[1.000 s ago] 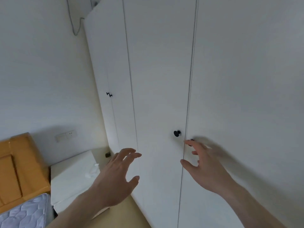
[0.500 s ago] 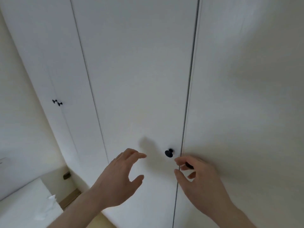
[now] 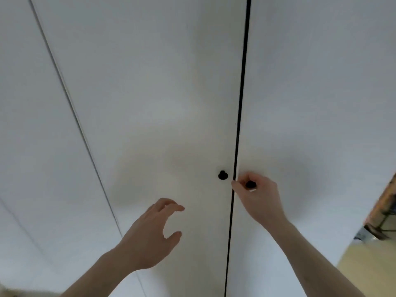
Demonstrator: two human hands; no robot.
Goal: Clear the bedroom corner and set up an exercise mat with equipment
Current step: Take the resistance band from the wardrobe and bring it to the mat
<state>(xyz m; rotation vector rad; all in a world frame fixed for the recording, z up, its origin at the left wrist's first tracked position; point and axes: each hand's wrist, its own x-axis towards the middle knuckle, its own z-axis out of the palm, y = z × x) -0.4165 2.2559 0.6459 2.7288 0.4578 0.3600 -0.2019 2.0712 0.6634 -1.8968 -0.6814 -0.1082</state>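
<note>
Wardrobe doors (image 3: 150, 103) fill nearly the whole view, white and flat, and both hands are raised in front of them. The right hand (image 3: 260, 198) pinches the small black knob (image 3: 250, 185) of the right-hand door (image 3: 321, 103), fingers and thumb curled round it so that only a dark bit of the knob shows between them. Just to the left of this hand runs a thin dark gap (image 3: 239, 125) between the two middle doors, going straight up and down past the knuckles. On the other side of that gap, close to the right hand's fingertips, sits a second black knob (image 3: 222, 175), free and untouched. The left hand (image 3: 150, 239) hangs lower and well to the left of that knob, apart from the door surface as far as can be told, its fingers loosely bent and spread with the thumb held away, holding nothing. Both forearms are bare. Further left of the left hand another seam (image 3: 70, 103) slants up between door panels. Far out to the right of the right arm, a strip of yellowish floor (image 3: 368, 269) shows at the frame's edge, with some blurred brown and dark object (image 3: 383, 213) above it that cannot be made out.
</note>
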